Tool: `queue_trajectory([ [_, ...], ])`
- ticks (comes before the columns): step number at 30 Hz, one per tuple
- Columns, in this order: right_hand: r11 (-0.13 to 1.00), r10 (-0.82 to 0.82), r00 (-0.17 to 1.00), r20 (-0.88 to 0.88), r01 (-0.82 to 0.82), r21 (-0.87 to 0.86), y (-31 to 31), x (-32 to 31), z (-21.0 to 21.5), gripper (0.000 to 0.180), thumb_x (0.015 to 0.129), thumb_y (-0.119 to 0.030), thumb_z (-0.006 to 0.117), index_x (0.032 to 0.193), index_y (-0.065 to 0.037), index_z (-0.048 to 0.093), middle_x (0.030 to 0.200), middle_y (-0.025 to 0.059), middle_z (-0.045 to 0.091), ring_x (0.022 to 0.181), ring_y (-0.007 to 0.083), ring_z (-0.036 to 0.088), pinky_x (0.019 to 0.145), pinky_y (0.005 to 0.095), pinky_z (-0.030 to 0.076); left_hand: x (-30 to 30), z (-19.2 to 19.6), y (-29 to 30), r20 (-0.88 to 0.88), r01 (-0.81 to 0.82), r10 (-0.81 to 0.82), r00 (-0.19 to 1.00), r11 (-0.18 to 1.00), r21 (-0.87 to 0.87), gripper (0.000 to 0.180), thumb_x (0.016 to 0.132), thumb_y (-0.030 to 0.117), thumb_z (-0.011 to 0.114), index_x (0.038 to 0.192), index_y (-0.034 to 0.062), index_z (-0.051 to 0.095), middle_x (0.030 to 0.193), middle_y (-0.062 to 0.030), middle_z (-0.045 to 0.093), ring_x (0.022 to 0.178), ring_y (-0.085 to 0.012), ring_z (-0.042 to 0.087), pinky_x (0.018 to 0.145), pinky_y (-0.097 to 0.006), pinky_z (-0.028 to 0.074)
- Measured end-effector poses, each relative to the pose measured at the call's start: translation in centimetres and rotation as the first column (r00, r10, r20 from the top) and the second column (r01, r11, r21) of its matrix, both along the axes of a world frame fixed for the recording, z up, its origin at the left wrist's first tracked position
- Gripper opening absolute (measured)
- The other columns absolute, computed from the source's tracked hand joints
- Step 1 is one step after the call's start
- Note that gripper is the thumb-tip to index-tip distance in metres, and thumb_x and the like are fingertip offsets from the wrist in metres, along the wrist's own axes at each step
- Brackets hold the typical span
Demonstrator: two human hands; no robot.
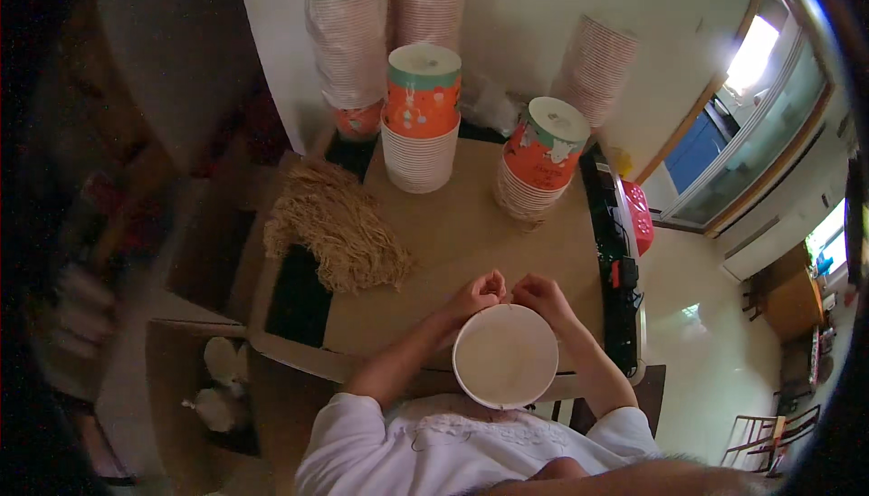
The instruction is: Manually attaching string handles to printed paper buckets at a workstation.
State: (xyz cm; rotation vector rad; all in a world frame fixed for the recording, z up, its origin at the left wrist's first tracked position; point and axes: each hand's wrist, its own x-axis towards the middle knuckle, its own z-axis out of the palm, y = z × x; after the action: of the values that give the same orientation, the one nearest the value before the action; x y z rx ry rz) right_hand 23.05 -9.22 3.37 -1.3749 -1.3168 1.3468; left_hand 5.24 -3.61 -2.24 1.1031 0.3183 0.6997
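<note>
A white paper bowl (pixel 505 357) sits close to the person's body at the near edge of the brown cardboard-covered table (pixel 453 233), its open mouth up and nothing visible inside it. Both hands meet at its far rim: the left hand (pixel 475 297) and the right hand (pixel 540 297) are pinched shut, fingertips nearly touching each other, and seem to grip something thin at the rim, perhaps a length of string, though it is too small to tell for sure. The step in hand looks like fixing or threading a fine piece at the bowl's edge; the next move would call for steady, small finger work while the bowl keeps still against the lap. Further out, a heap of tan straw-like fibres (pixel 337 229) lies to the left on the table, well apart from the bowl. Beyond it stand two stacks of nested paper bowls, one topped by an orange printed bowl (pixel 422 116) and another leaning one (pixel 541 159) to its right. Taller wrapped stacks of cups (pixel 348 43) rise against the white wall behind.
</note>
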Motion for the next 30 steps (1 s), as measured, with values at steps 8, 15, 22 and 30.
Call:
queue_trajectory([
  [8, 1.000, -0.018, 0.999, 0.033, 0.018, -0.003, 0.7, -0.7, 1.0, 0.006, 0.082, -0.007, 0.055, 0.080, 0.000, 0.055, 0.071, 0.0026, 0.056, 0.065, 0.0099, 0.051, 0.057, 0.0248, 0.043, -0.8, 2.7, -0.1, -0.006, -0.109, 0.122, 0.992, 0.901, 0.420, 0.009, 0.071, -0.002, 0.062, 0.076, 0.0055, 0.061, 0.081, -0.0012, 0.051, 0.079, -0.0104, 0.053, 0.069, -0.024, 0.044],
  [15, 0.988, -0.051, 0.994, 0.093, 0.037, 0.150, 1.6, -1.8, 1.9, 0.006, 0.081, -0.004, 0.056, 0.078, 0.001, 0.056, 0.071, 0.0042, 0.057, 0.064, 0.0102, 0.054, 0.055, 0.0223, 0.044, -1.1, 3.2, -0.2, -0.098, -0.177, 0.317, 0.943, 0.729, 0.661, 0.014, 0.069, -0.001, 0.066, 0.081, 0.0061, 0.067, 0.085, -0.0055, 0.055, 0.081, -0.0177, 0.057, 0.070, -0.027, 0.046],
  [22, 0.998, -0.026, 0.999, 0.046, 0.023, 0.051, 2.3, -1.6, 2.2, 0.004, 0.081, -0.002, 0.055, 0.079, 0.001, 0.057, 0.070, 0.0030, 0.055, 0.064, 0.0090, 0.051, 0.056, 0.0224, 0.043, -1.9, 6.3, 0.0, -0.193, -0.050, 0.374, 0.907, 0.549, 0.834, 0.013, 0.071, 0.008, 0.066, 0.083, 0.0044, 0.063, 0.085, -0.0084, 0.055, 0.077, -0.0221, 0.058, 0.066, -0.031, 0.048],
  [30, 0.997, 0.027, 0.988, 0.155, -0.038, 0.070, 0.8, -0.7, 2.8, 0.005, 0.079, -0.002, 0.056, 0.077, 0.001, 0.058, 0.070, 0.0009, 0.056, 0.065, 0.0072, 0.051, 0.060, 0.0216, 0.043, -1.1, 5.5, -0.1, -0.307, -0.035, 0.280, 0.909, 0.788, 0.614, 0.015, 0.076, 0.012, 0.064, 0.088, 0.0051, 0.058, 0.083, -0.0054, 0.057, 0.076, -0.0165, 0.058, 0.067, -0.029, 0.047],
])
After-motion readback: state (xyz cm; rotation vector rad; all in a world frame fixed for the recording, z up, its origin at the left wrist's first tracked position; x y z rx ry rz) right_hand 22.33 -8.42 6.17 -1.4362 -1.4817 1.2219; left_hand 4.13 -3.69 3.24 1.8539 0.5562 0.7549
